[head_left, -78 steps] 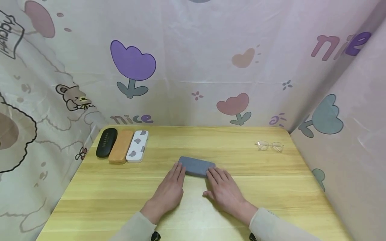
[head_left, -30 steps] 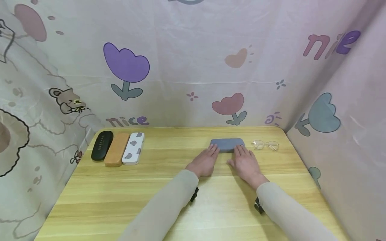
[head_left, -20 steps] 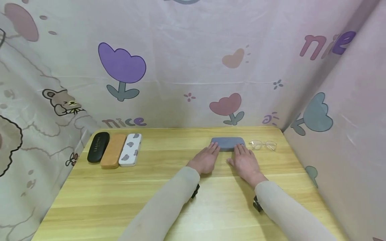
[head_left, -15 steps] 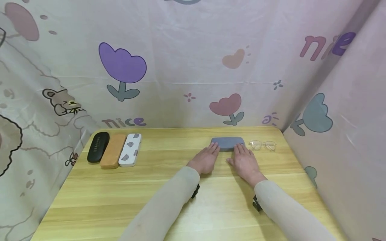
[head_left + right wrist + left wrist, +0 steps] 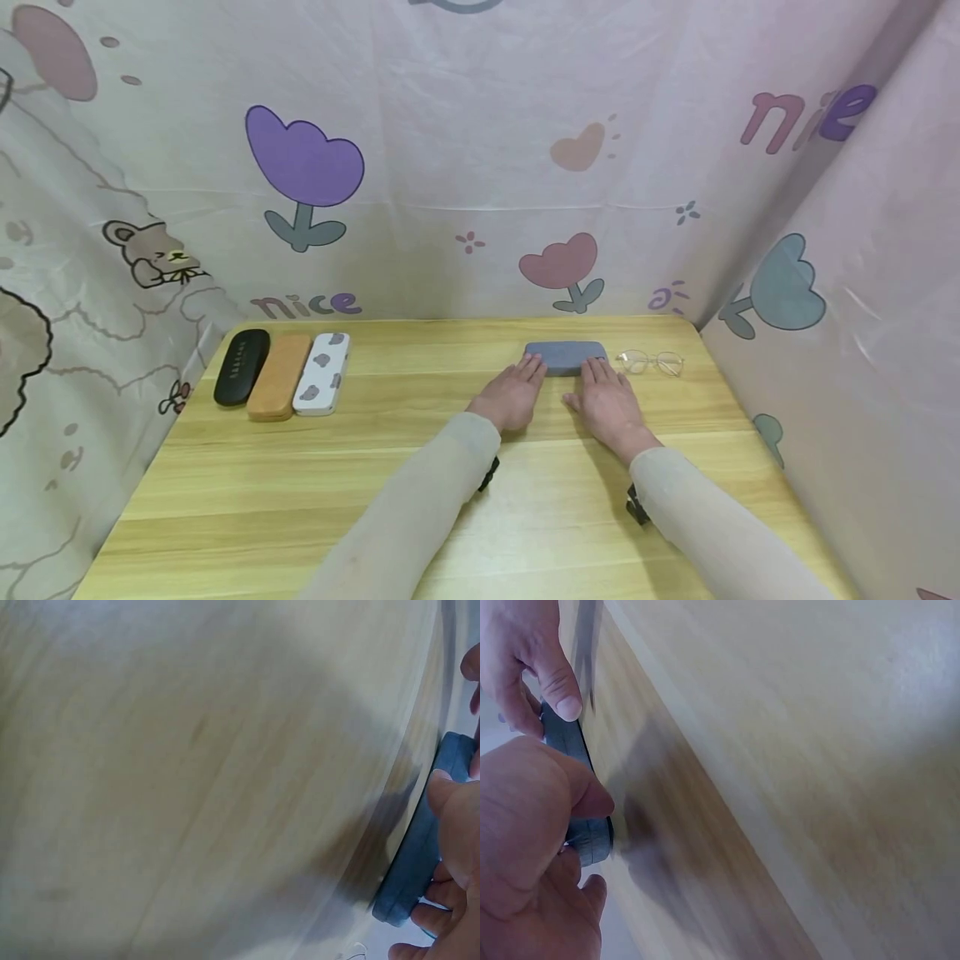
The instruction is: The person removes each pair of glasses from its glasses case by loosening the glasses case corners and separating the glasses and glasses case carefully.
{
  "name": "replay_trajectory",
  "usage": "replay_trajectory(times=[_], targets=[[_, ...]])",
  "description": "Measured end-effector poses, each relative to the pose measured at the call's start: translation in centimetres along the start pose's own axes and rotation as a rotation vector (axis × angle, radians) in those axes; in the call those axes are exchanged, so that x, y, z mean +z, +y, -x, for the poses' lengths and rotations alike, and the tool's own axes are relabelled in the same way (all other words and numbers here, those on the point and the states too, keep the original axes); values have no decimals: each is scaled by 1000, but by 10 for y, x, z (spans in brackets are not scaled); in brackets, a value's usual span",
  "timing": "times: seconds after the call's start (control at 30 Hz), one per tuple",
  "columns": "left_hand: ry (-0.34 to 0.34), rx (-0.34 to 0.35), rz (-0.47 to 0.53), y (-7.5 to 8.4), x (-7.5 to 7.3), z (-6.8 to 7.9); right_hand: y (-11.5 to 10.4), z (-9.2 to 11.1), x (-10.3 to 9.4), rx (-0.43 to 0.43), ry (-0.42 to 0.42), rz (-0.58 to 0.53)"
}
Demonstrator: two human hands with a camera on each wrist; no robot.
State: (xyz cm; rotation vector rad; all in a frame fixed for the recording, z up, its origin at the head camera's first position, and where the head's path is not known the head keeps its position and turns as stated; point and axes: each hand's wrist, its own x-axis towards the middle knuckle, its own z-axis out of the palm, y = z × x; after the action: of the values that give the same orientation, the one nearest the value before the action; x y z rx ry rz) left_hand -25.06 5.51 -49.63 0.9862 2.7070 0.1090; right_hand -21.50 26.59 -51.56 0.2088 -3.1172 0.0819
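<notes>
A blue-grey glasses case lies closed near the back right of the table, its long side roughly parallel to the back edge. On its left front part rest the fingers of my left hand. My right hand touches its right front part with extended fingers, the thumb spread to the side. Just right of the case lies a pair of thin-framed glasses. From the left wrist, the case shows partly behind the left hand. The right wrist view has the case beside the right hand.
At the back left, a black glasses case, a tan case and a white case with bear-head prints lie side by side. The wooden table is bordered by a patterned curtain behind and at both sides.
Both hands have moved the blue-grey case from mid-table to the back right beside the glasses, and it has turned straighter. Over the last half second, hands and case have stayed nearly still.
</notes>
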Motion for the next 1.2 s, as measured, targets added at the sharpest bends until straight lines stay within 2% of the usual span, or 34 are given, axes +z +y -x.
replay_trajectory(times=[0.5,0.73,0.83,1.0,1.2], targets=[[25,-27,-50,3,3,-1,0,-1,2,4,35,-5],[33,-79,-10,6,2,0,-1,-1,4,6,68,-27],[65,-121,9,5,3,1,-4,-1,4,1,93,-32],[160,-196,17,-1,3,9,-12,-2,1,-50,166,-39],[246,-242,88,-20,0,33,-28,-1,-1,-103,221,-63]])
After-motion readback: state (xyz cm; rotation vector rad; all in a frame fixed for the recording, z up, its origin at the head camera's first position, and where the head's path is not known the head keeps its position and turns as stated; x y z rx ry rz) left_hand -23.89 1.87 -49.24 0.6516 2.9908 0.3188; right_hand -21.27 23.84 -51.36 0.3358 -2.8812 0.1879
